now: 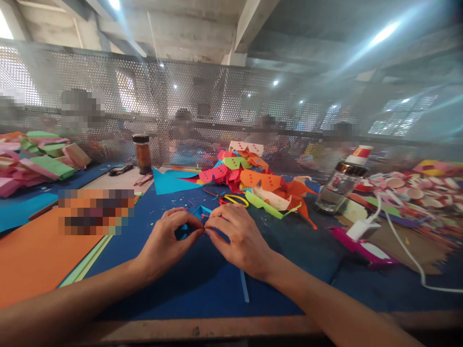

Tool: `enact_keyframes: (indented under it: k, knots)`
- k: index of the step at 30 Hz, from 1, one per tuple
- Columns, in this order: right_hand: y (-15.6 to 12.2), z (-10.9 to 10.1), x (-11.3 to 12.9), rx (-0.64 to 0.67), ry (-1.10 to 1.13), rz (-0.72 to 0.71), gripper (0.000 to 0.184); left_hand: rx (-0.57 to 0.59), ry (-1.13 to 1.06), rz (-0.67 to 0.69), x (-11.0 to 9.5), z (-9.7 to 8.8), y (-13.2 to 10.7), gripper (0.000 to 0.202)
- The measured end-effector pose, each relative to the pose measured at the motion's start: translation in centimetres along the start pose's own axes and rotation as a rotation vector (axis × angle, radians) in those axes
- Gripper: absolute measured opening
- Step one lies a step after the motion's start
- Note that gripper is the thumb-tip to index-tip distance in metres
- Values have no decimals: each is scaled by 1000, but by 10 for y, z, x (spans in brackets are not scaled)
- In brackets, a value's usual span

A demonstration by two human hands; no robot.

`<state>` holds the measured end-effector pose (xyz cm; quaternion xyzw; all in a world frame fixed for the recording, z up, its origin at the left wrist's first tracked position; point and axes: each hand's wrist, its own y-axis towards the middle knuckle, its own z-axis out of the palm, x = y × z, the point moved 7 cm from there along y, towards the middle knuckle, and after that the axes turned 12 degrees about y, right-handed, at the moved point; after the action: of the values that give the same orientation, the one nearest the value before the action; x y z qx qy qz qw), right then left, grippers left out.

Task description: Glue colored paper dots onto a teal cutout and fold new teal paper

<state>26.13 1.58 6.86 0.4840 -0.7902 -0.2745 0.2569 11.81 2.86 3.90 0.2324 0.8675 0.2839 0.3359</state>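
My left hand (pixel 170 238) and my right hand (pixel 240 238) meet over the middle of the blue tabletop, thumbs and fingertips pinched close together. Between them is a folded blue paper piece (pixel 201 211); its near part is hidden behind my fingers. A narrow blue paper strip (pixel 245 286) extends from under my right hand toward the table's front edge. Just beyond the right hand lie scissors with yellow handles (pixel 237 200). Past them rises a heap of cut paper shapes (pixel 260 180) in orange, red and green, some with dots.
Orange paper sheets (pixel 32 260) lie at the left. A dark-lidded jar (pixel 142 156) stands at the back. On the right are a glass bottle (pixel 336 190), a magenta device (pixel 365 248) with a white cable (pixel 405 250), and piled paper rings (pixel 415 190). A perforated metal screen (pixel 217 91) closes the back.
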Motion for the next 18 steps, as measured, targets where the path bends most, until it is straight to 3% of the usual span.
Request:
enact_keyframes:
  k: [18]
  knots:
    - [-1, 9, -16, 82, 122, 112, 8, -2, 78, 75, -3, 1, 1, 9]
